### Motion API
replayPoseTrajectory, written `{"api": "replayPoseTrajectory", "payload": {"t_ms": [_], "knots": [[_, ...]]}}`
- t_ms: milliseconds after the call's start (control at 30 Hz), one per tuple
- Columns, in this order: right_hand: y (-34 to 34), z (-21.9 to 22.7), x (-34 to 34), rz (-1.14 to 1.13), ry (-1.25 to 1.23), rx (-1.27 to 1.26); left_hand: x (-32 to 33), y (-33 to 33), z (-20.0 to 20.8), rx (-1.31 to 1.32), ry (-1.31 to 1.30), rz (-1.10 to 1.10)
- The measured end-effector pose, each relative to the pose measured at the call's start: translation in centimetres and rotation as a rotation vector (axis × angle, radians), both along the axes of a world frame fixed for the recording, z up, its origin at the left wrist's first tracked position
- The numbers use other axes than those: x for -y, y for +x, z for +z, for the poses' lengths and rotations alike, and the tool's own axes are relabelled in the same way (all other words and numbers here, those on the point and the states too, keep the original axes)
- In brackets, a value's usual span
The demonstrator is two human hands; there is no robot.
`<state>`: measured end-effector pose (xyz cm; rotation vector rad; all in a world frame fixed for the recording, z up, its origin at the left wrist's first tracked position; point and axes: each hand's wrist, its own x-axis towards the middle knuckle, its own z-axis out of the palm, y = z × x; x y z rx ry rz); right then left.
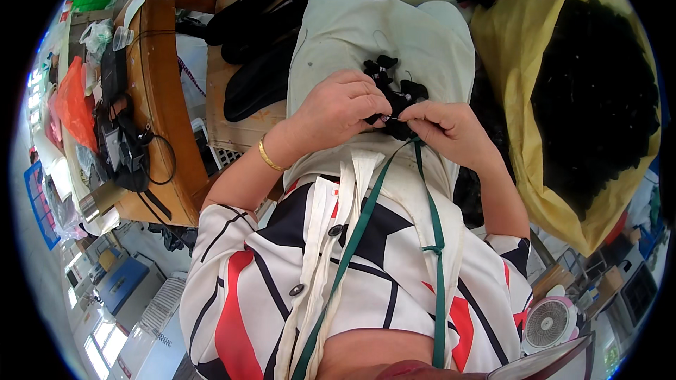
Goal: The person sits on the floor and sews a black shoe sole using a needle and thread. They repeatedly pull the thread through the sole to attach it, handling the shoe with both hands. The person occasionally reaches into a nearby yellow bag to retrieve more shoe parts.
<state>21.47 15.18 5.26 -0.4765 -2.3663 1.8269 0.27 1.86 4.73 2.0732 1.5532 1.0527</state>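
Observation:
My left hand (345, 107) is closed in a pinch at the edge of a small black fabric piece (398, 102) lying on my lap. Close beside it on the right, my right hand (451, 130) pinches a thin, pale needle-like thing (396, 119), its tip toward my left fingertips. A tiny purplish spot shows between the two pinches. Other small black scraps (415, 89) bunch just beyond my fingers. Under them spreads a pale apron (352, 21) covering my legs. A green ribbon (366, 212) hangs from my neck, reaching down near my right hand.
Black shoe-shaped pieces (260, 77) lie on cardboard (218, 116) to the left, next to a wooden table (158, 91) with bags and cords. At right stands a yellow sack (521, 134) full of black pieces (595, 105). A pink and white fan (551, 323) is at lower right.

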Motion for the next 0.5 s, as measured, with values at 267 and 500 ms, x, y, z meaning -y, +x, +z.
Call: {"api": "replayPoseTrajectory", "payload": {"t_ms": [267, 500], "knots": [[0.09, -0.07, -0.24, 0.019, -0.005, 0.007, 0.05, 0.04, 0.43, -0.011, -0.017, -0.024], [0.15, -0.11, -0.22, 0.044, -0.029, 0.02, 0.19, 0.15, 0.61, -0.003, -0.01, -0.017]]}}
